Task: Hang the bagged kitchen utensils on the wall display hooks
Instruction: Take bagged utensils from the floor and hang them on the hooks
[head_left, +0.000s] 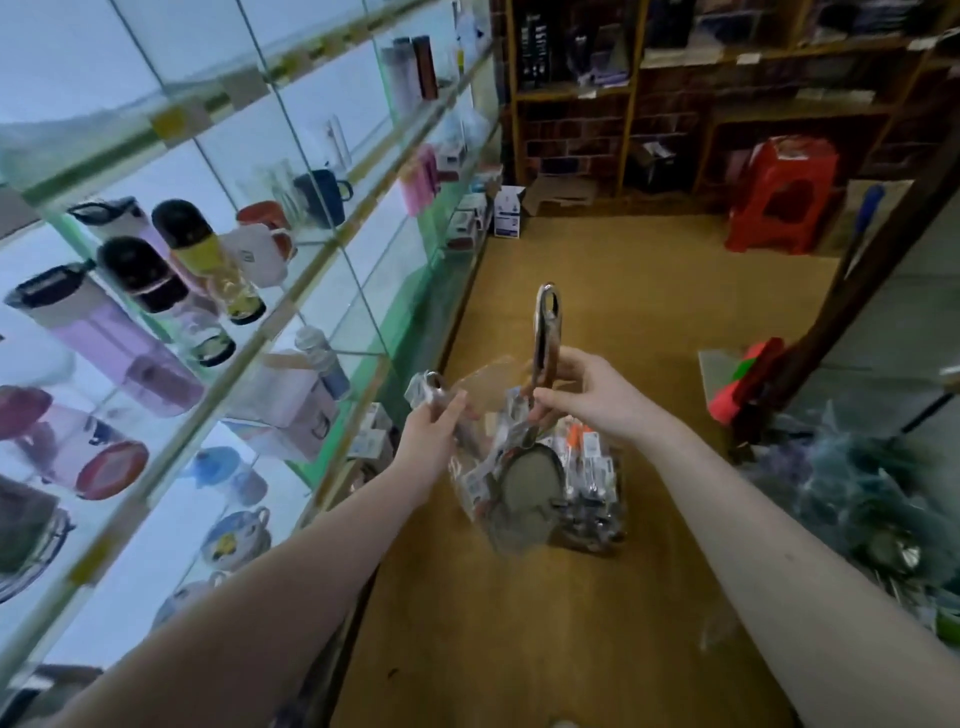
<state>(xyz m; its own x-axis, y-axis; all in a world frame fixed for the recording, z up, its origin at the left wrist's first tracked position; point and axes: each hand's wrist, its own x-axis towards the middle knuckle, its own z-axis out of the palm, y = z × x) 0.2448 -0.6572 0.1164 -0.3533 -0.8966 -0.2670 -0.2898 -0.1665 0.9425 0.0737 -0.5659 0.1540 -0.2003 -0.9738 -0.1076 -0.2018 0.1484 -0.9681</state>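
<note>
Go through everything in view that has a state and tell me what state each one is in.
left hand: grips the second bagged utensil by its handle.
right hand: pinches the strainer's handle.
strainer: bagged, held handle-up, not hung.
utensil bundle: bagged, below the hands, not hung.
red stool: upright on the floor.
</note>
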